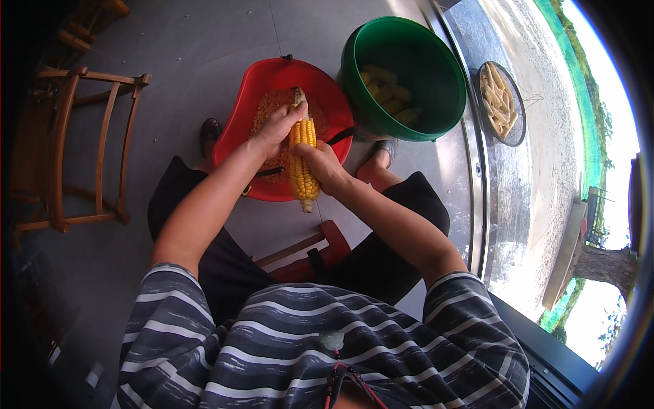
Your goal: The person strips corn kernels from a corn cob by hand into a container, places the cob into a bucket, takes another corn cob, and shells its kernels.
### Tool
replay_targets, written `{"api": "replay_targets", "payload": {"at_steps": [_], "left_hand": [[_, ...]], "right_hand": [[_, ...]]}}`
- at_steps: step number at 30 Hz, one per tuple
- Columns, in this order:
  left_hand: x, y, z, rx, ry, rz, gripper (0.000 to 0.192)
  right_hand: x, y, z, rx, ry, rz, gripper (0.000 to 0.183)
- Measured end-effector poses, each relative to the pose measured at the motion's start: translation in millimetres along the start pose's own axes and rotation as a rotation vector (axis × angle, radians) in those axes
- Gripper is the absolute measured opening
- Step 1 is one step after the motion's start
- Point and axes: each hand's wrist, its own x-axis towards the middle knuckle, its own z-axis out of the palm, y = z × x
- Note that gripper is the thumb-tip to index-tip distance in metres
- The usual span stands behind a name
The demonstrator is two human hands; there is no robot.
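Both my hands grip one ear of yellow corn [304, 176] above a red plastic basin [232, 115]. My left hand [280, 125] is closed around the upper part, its thumb near the tip where some kernels are gone and pale cob shows. My right hand [323, 164] holds the middle from the other side, thumb lying across the kernels. The lower end of the ear points towards me, past the basin's near rim. Loose corn kernels [268, 105] cover the basin's bottom. A black strap [341, 136] crosses its right rim.
A green plastic bucket [352, 97] holding several corn ears [393, 92] stands right of the basin. Beyond the metal door track [477, 168] is a wire basket [522, 110] of stripped cobs [496, 102]. A wooden chair [61, 153] is at left. Between my legs is a red object [334, 243].
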Motion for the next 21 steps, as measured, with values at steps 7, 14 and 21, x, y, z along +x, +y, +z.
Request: {"api": "replay_targets", "payload": {"at_steps": [7,14,21], "left_hand": [[4.8,-10.1,-3.9,0.402,0.134,0.134,0.029],[0.9,-2.6,5.1,0.233,0.093,0.036,0.033],[-4.1,9.4,0.4,0.318,0.024,-0.02,0.034]], "right_hand": [[-1.6,-1.7,2.9,-0.135,0.041,-0.078,0.032],[5.3,1.7,-6.4,-0.275,0.056,-0.063,0.035],[1.3,3.1,0.5,-0.386,0.224,-0.16,0.033]]}}
